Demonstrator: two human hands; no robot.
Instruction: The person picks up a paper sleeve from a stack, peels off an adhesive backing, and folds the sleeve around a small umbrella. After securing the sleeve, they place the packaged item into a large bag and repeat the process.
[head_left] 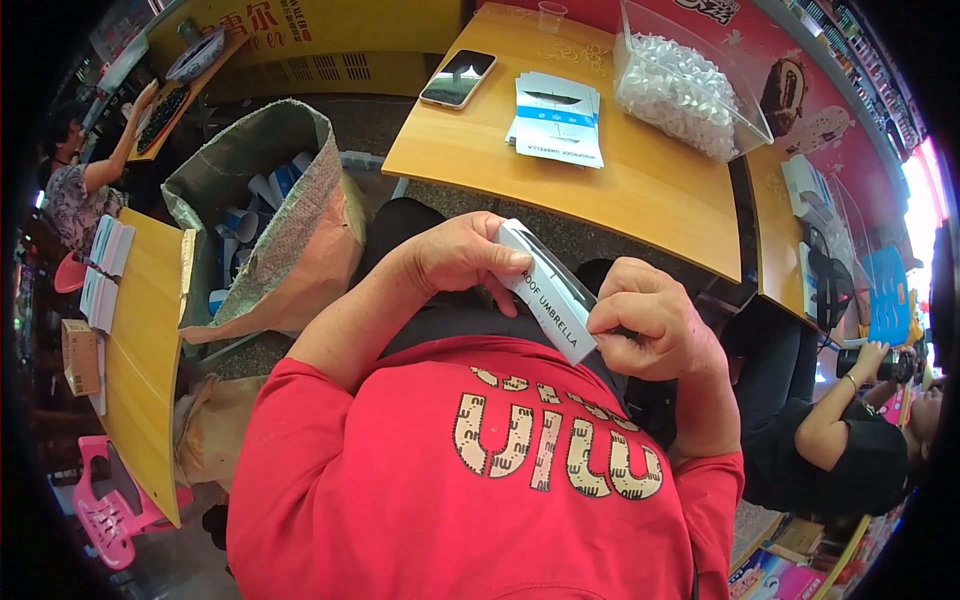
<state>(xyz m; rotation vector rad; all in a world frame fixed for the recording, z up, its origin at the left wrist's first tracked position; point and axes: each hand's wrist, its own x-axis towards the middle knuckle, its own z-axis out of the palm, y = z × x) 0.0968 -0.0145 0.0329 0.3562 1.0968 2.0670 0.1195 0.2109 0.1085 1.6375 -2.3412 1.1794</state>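
In front of my lap I hold a folded white printed card (548, 298), long and narrow, with dark lettering and a dark picture along one side. My left hand (462, 256) grips its upper left end, thumb on top and fingers beneath. At the lower right end my right hand (648, 318) is closed, with thumb and bent forefinger pinching the card's corner. Beyond my hands, a stack of similar flat printed cards (558, 140) with a blue band lies on the wooden table (640, 205).
A phone (458, 79) and a clear bin (745, 125) of translucent plastic pieces (680, 85) are on the table. An open woven sack (310, 245) with blue-and-white rolled pieces stands at my left. One person (850, 440) sits at the right, another (85, 185) far left.
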